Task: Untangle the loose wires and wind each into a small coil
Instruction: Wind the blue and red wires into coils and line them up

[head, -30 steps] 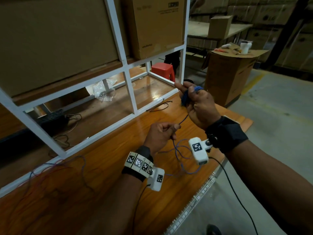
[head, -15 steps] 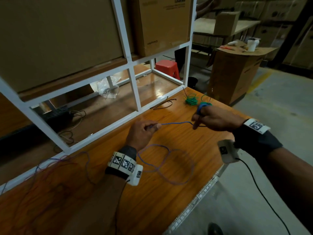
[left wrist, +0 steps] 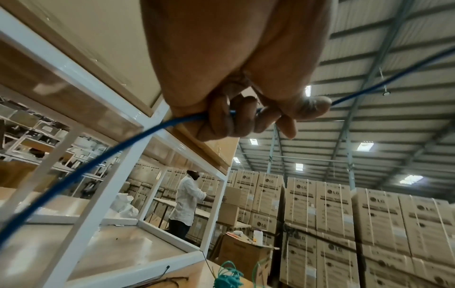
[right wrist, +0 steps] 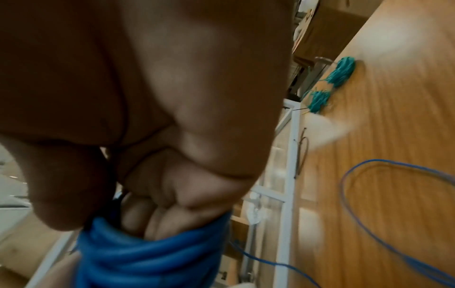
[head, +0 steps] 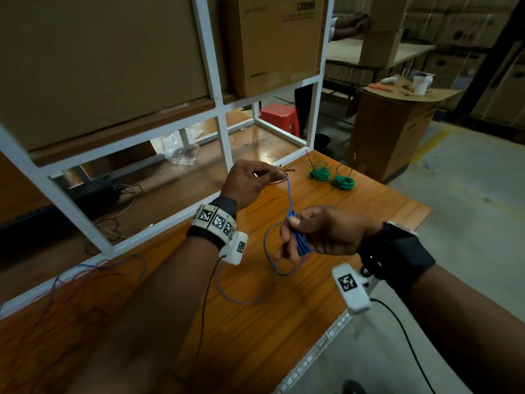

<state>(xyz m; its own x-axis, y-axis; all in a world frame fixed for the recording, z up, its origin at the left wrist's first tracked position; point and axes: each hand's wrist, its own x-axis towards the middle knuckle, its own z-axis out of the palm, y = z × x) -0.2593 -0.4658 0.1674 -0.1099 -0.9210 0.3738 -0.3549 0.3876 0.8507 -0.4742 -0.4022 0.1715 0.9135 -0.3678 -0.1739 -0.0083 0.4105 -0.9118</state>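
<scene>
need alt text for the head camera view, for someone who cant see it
A person's right hand holds a blue wire wound round its fingers while the left hand pinches the strand above a wooden table. Two green wire coils lie behind; loose wires lie left.

1. Shiny brown wood on the bench (head: 326,294), with bright spots of light near its far edge.
2. Smooth blue plastic on the wire (head: 289,194), a little glossy.
3. Same smooth plastic, but green, on two small coils (head: 331,177) by the far right corner.
4. White painted metal on the rack (head: 224,143), smooth.
5. Dull brown cardboard on the boxes (head: 272,44).
6. Red plastic stool (head: 279,116).
</scene>
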